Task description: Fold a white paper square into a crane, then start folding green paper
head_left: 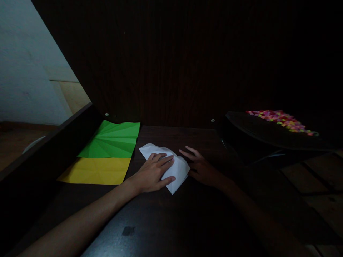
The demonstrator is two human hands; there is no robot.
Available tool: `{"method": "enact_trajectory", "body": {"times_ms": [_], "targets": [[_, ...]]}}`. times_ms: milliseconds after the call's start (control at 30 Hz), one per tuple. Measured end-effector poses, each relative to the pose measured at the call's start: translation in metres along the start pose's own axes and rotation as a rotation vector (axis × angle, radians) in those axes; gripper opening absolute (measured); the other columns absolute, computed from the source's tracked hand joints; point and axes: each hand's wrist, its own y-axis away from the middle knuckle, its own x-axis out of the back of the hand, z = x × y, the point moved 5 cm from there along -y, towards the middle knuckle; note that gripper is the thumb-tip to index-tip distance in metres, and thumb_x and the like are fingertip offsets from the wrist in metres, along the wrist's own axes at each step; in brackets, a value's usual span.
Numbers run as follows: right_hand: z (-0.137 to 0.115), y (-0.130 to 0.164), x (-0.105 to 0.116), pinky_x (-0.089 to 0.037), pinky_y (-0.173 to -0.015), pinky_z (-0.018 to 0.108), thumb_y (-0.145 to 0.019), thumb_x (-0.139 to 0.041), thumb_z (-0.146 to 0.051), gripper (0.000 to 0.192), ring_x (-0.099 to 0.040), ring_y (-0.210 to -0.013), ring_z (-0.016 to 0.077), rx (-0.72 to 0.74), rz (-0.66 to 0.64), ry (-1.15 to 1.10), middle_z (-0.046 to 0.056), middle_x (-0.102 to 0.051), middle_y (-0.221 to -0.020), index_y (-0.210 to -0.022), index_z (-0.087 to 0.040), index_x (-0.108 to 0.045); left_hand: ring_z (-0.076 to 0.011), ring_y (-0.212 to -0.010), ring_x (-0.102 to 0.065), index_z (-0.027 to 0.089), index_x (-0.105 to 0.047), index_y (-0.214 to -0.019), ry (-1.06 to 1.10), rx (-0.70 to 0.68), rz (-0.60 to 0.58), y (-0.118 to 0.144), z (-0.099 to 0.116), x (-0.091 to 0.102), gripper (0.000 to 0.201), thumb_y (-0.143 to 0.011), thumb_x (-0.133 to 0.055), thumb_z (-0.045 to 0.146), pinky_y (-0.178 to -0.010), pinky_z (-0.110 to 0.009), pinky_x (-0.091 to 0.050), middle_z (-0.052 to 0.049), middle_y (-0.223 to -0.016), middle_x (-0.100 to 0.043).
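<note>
A folded sheet of white paper (180, 170) lies on the dark wooden desktop (177, 221), one pointed corner toward me. My left hand (157, 171) rests on its left and middle part with the fingers spread, covering some of the folds. At the paper's right corner is my right hand (199, 166), its fingers apart and reaching toward the far edge. The lower fingers of that hand are dim and partly hidden near the corner, and I cannot tell whether they touch the paper.
Left of the white paper lie a creased green sheet (115, 141) and a yellow sheet (102, 171) partly beneath it. A low dark side board (48, 146) borders the desk on the left, with a tall dark panel (166, 64) behind. Colourful small pieces (284, 120) sit at right.
</note>
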Motion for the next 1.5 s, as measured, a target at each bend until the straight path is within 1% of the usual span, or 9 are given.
{"method": "enact_trajectory", "body": {"times_ms": [233, 333, 433, 533, 833, 1100, 1233, 1367, 1500], "targets": [[0.009, 0.011, 0.018, -0.032, -0.108, 0.065, -0.085, -0.068, -0.031, 0.011, -0.017, -0.146, 0.0338, 0.014, -0.082, -0.145, -0.003, -0.039, -0.152, -0.087, -0.031, -0.078, -0.0339, -0.117, -0.047, 0.018, -0.049, -0.138, -0.041, -0.023, -0.012, 0.0, 0.002, 0.002, 0.056, -0.094, -0.046, 0.053, -0.097, -0.049, -0.035, -0.014, -0.129, -0.057], [0.01, 0.012, 0.025, -0.038, -0.103, 0.064, -0.081, -0.071, -0.03, 0.011, -0.033, -0.139, 0.0345, 0.029, -0.032, -0.193, 0.003, -0.051, -0.144, -0.089, -0.029, -0.078, -0.0319, -0.105, -0.052, 0.018, -0.062, -0.121, -0.068, -0.015, -0.052, -0.001, 0.005, 0.003, 0.046, -0.094, -0.045, 0.052, -0.094, -0.049, -0.035, -0.013, -0.114, -0.062], [0.008, 0.011, 0.033, -0.046, -0.096, 0.06, -0.078, -0.073, -0.033, 0.026, -0.051, -0.124, 0.0329, 0.018, 0.123, -0.211, 0.009, -0.064, -0.128, -0.104, -0.027, -0.074, -0.0319, -0.104, -0.052, 0.017, -0.06, -0.124, -0.088, -0.009, -0.052, -0.001, 0.009, 0.004, 0.048, -0.094, -0.046, 0.051, -0.093, -0.049, -0.035, -0.013, -0.117, -0.061], [0.001, 0.008, 0.032, -0.049, -0.095, 0.055, -0.078, -0.073, -0.034, 0.059, -0.055, -0.119, 0.0304, 0.01, 0.206, -0.177, 0.011, -0.064, -0.128, -0.133, -0.026, -0.056, -0.0323, -0.106, -0.051, 0.016, -0.053, -0.134, -0.1, -0.003, -0.041, -0.001, 0.011, 0.004, 0.054, -0.094, -0.045, 0.052, -0.093, -0.049, -0.035, -0.015, -0.124, -0.057], [-0.002, -0.001, -0.009, -0.041, -0.107, 0.055, -0.086, -0.051, -0.015, 0.061, -0.041, -0.137, 0.0278, -0.075, 0.169, -0.029, 0.009, -0.054, -0.141, -0.146, -0.025, -0.04, -0.0321, -0.118, -0.047, 0.016, -0.051, -0.133, -0.063, -0.016, -0.014, 0.0, 0.008, -0.001, 0.047, -0.097, -0.044, 0.045, -0.106, -0.054, -0.028, -0.014, -0.128, -0.057], [-0.002, -0.003, -0.02, -0.027, -0.116, 0.057, -0.076, -0.041, 0.0, 0.078, -0.018, -0.147, 0.0249, -0.018, 0.022, 0.013, 0.009, -0.037, -0.153, -0.15, -0.02, -0.031, -0.0275, -0.105, -0.056, 0.015, -0.064, -0.102, -0.003, -0.032, -0.028, -0.002, 0.013, 0.003, 0.03, -0.097, -0.046, 0.039, -0.103, -0.049, -0.037, -0.011, -0.104, -0.064], [-0.004, 0.0, -0.017, -0.023, -0.116, 0.059, -0.088, -0.053, -0.02, 0.071, -0.011, -0.148, 0.0291, -0.01, -0.053, 0.038, 0.014, -0.028, -0.156, -0.153, -0.016, -0.022, -0.0268, -0.104, -0.058, 0.014, -0.065, -0.099, 0.023, -0.031, -0.006, -0.001, 0.011, 0.002, 0.028, -0.095, -0.049, 0.037, -0.099, -0.044, -0.044, -0.012, -0.105, -0.065], [-0.01, 0.003, -0.012, -0.016, -0.118, 0.058, -0.088, -0.058, -0.053, 0.087, -0.006, -0.148, 0.0322, 0.023, -0.127, 0.053, 0.014, -0.016, -0.159, -0.154, -0.016, -0.015, -0.0271, -0.101, -0.06, 0.013, -0.066, -0.094, 0.031, -0.011, 0.011, 0.0, 0.008, -0.001, 0.024, -0.091, -0.054, 0.034, -0.094, -0.04, -0.048, -0.012, -0.102, -0.066], [-0.013, 0.004, -0.005, -0.014, -0.119, 0.057, -0.091, -0.051, -0.059, 0.08, -0.008, -0.148, 0.0322, 0.033, -0.149, 0.039, 0.011, -0.016, -0.16, -0.154, -0.022, -0.018, -0.0266, -0.096, -0.062, 0.013, -0.067, -0.093, 0.05, 0.003, 0.026, 0.0, 0.007, 0.0, 0.025, -0.09, -0.056, 0.036, -0.089, -0.039, -0.052, -0.012, -0.098, -0.067]]}}
